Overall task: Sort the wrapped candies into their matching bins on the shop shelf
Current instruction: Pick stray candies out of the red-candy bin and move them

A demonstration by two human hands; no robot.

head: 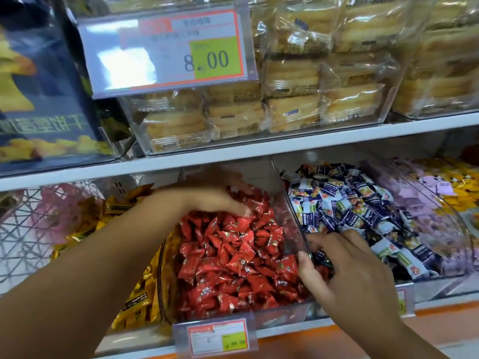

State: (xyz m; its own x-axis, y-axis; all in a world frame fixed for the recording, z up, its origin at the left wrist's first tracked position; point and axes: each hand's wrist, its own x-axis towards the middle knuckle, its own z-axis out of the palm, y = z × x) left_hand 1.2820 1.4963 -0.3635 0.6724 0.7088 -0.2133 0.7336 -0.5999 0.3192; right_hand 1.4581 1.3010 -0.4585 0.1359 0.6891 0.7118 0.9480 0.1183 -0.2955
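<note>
Red candies (pixel 233 255): clear middle bin (pixel 282 318) | blue-white candies (pixel 363 203): right bin (pixel 438 287)

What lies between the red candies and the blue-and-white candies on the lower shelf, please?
In the head view, a clear bin wall stands between the red candies and the blue-and-white candies; the right hand straddles its front end.

Two hands: left hand (pixel 210 200) and right hand (pixel 347 270). Five heaps of wrapped candies, each past counting: gold candies (pixel 137 301), red candies (pixel 233 257), blue-and-white candies (pixel 350 203), purple candies (pixel 420 203), yellow candies (pixel 464 195). Three price tags: large price tag (pixel 166 47), small price tag (pixel 216 338), a cut-off price tag (pixel 401 301); one wire basket (pixel 26 242).
</note>
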